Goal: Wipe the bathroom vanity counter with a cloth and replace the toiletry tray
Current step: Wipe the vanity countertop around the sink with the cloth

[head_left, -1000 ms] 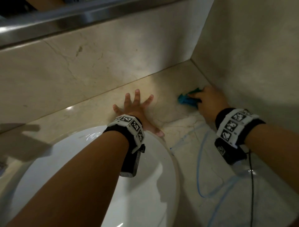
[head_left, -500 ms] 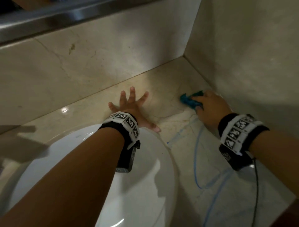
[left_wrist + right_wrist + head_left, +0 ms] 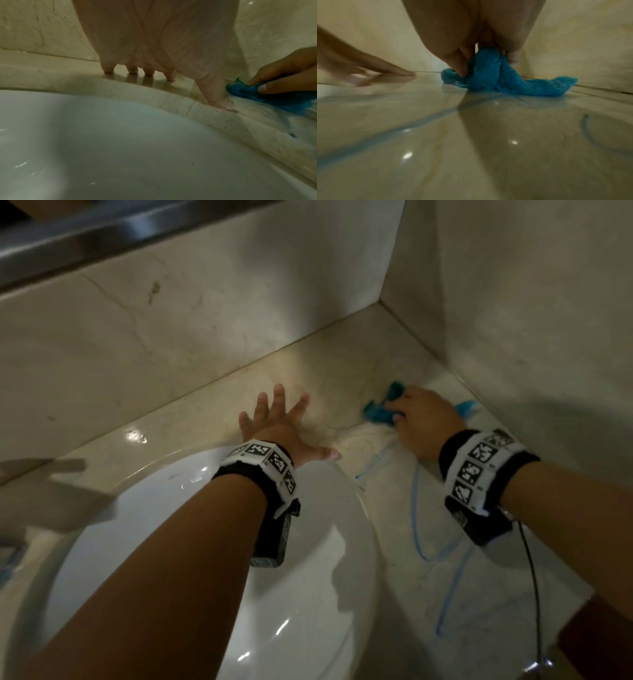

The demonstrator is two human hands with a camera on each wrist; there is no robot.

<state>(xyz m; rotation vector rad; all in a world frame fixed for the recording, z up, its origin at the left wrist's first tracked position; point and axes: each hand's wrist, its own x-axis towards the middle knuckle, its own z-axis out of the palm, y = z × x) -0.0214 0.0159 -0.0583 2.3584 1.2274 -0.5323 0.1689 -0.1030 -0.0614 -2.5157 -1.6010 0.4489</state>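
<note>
A bunched blue cloth (image 3: pixel 380 410) (image 3: pixel 489 75) (image 3: pixel 248 93) lies on the beige marble counter (image 3: pixel 329 364) close to the right wall. My right hand (image 3: pixel 421 419) (image 3: pixel 471 54) grips it with curled fingers and presses it to the counter. Just behind the sink rim, my left hand (image 3: pixel 277 422) (image 3: pixel 154 65) rests flat on the counter with its fingers spread, thumb (image 3: pixel 221 100) toward the cloth. No toiletry tray shows in any view.
A white oval sink basin (image 3: pixel 191 542) (image 3: pixel 102 142) fills the lower left. Marble walls close the counter at the back (image 3: pixel 171 313) and right (image 3: pixel 531 302). Blue streaks (image 3: pixel 418 529) (image 3: pixel 385 134) mark the wet counter near me. A thin black cable (image 3: pixel 534 583) hangs from my right wrist.
My right hand has slid the cloth a little along the counter by the right wall, and a cloth end now shows behind the hand. The left hand stays planted.
</note>
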